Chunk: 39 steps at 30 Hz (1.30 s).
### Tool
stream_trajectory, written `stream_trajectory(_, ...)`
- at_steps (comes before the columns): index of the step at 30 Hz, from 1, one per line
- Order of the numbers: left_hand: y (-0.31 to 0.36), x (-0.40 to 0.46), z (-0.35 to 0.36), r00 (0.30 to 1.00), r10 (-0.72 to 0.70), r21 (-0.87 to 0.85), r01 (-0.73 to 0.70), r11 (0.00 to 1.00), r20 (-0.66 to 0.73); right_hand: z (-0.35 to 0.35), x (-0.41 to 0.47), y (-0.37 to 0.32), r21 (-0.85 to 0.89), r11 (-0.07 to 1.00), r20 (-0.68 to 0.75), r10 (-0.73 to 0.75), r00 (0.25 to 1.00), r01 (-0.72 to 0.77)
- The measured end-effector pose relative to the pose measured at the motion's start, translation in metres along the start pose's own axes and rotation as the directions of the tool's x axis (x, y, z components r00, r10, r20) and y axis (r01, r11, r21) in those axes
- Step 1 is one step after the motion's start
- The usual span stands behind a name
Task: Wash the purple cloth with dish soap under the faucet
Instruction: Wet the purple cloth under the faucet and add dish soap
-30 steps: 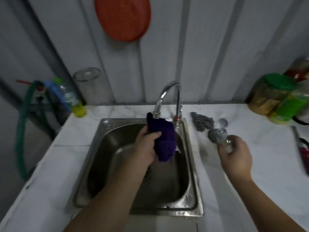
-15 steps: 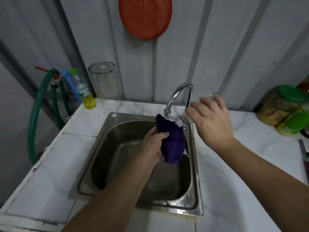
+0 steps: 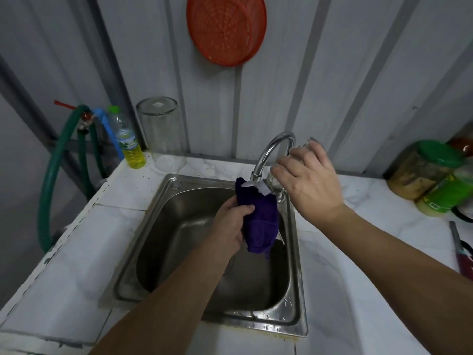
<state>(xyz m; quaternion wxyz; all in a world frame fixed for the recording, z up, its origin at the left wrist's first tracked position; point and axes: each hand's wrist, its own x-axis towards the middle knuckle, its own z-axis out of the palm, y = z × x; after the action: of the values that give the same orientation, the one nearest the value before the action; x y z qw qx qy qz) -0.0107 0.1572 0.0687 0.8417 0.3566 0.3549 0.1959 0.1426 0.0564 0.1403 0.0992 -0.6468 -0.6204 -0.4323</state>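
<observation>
Head view looks down on your two bare forearms reaching over one steel sink (image 3: 163,252) set in a white counter (image 3: 358,290). Your left hand (image 3: 230,224) comes in from the near side, fingers curled tight around the purple cloth (image 3: 261,221), holding it bunched and hanging over the basin just under the spout of the single chrome faucet (image 3: 273,152). Your right hand (image 3: 309,183) reaches across from the right with the wrist bent and the palm turned down, gripping one clear bottle (image 3: 271,181) tipped so that its white cap end sits against the top of the cloth; most of the bottle is hidden under your fingers, so you cannot tell what is inside it. Far left on the counter stands one small bottle of yellow liquid (image 3: 129,147) with a green cap, and just to its right one clear glass (image 3: 162,134) upside down. One green hose (image 3: 51,190) loops down beyond the left edge of the counter. One red-orange strainer (image 3: 226,28) hangs on the grey panel wall above the faucet. Far right you have two green-lidded jars (image 3: 430,172), touching or nearly so, one behind the other. One dark tool (image 3: 460,249) lies at the right edge of the counter, cut off by the frame.
</observation>
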Motion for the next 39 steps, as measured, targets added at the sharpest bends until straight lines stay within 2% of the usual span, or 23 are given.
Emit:
stream_trajectory(34,-0.0001,0.0014,-0.0005,1.000,-0.020,0.013,0.020,1.000,-0.022,0.0000,-0.0014,0.0023,0.022,0.998,0.042,0.057,0.997,-0.058)
stream_trajectory(39,-0.0025,0.0054,-0.0025,0.999,-0.019,0.028,0.020,0.999,-0.025,0.0020,-0.0044,0.0003,0.025,0.988,0.116,0.148,0.982,-0.152)
